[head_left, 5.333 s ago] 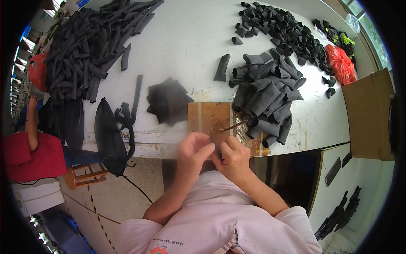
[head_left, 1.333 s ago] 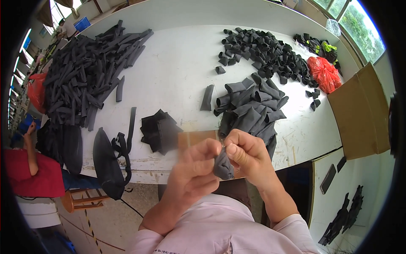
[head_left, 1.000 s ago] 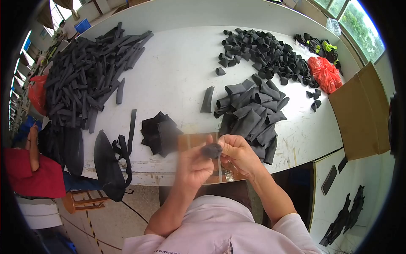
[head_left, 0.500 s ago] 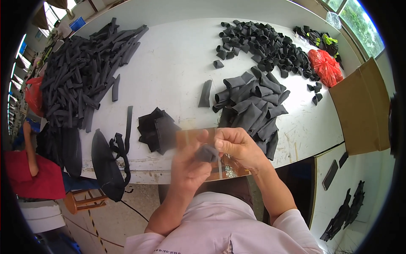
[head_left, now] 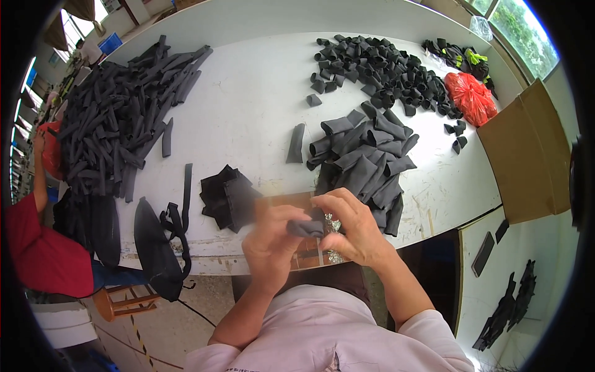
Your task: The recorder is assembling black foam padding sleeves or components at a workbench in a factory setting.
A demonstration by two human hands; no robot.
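Over the table's front edge, both of my hands hold a small dark grey fabric tube [head_left: 305, 229], which looks folded or rolled. My left hand [head_left: 269, 242] grips its left side, thumb on top. On the other side, the curved fingers and thumb of my right hand [head_left: 354, 228] close round its right end. Beneath my hands lies a brown taped patch [head_left: 304, 255] with some crumpled silvery bits [head_left: 335, 248]. Flat black fabric pieces [head_left: 228, 197] lie stacked left of my hands. A heap of wider grey fabric tubes [head_left: 367, 152] sits just beyond my right hand.
Long dark strips [head_left: 118, 118] are heaped at the left, short black tubes [head_left: 384, 68] at the back right. A red plastic bag [head_left: 471, 99] and a cardboard box [head_left: 527, 155] stand at the right. A person in red [head_left: 46, 248] sits at the far left beside a wooden stool [head_left: 124, 301].
My right hand has spread from a pinch into a wider hold round the tube's end. The tube now lies between both hands. The person in red has leaned and reached toward the table.
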